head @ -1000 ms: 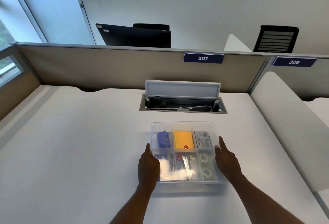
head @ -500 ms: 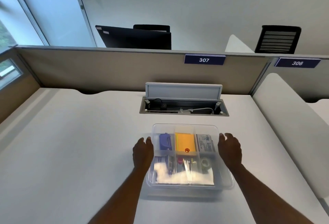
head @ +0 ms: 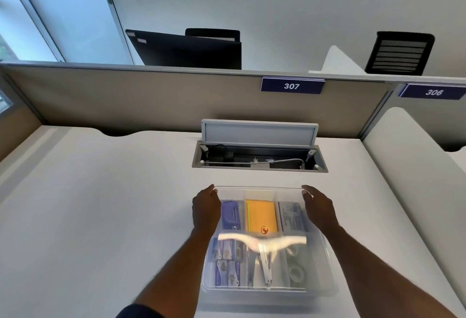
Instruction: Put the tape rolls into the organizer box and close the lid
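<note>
Here, head view, lower centre of the frame: one clear plastic organizer box [head: 267,290] with inner dividers, standing on a plain white desk [head: 100,216]. Over it, one clear plastic lid [head: 259,191], its far edge raised a little towards the top of the frame; a bright streak of glare crosses the middle.

Left hand [head: 205,210]: at the lid's far left corner, fingers curled round the edge, gripping it. Right hand [head: 319,209]: at the far right corner, likewise wrapped on the edge. A grip at both corners, by my reckoning, keeps the lid square to the box as it comes down.

Contents, seen through the lid:
- two pale translucent tape rolls [head: 295,269], lower right compartment, one above the other, so already stowed;
- a blue stapler-like item [head: 230,215], upper left compartment;
- a yellow-orange pad [head: 261,216], upper middle;
- a printed white packet [head: 292,216], upper right;
- small blue boxes and metal pieces in the lower left and middle, blurred.

Judgement: packing done, closing in hand; the lid does not look seated yet, though whether its near edge rests on the rim cannot be told.

Upper half of the frame: an open grey cable hatch [head: 259,146] set in the desk, a beige partition bearing a blue plate marked 307 [head: 292,86].
</note>
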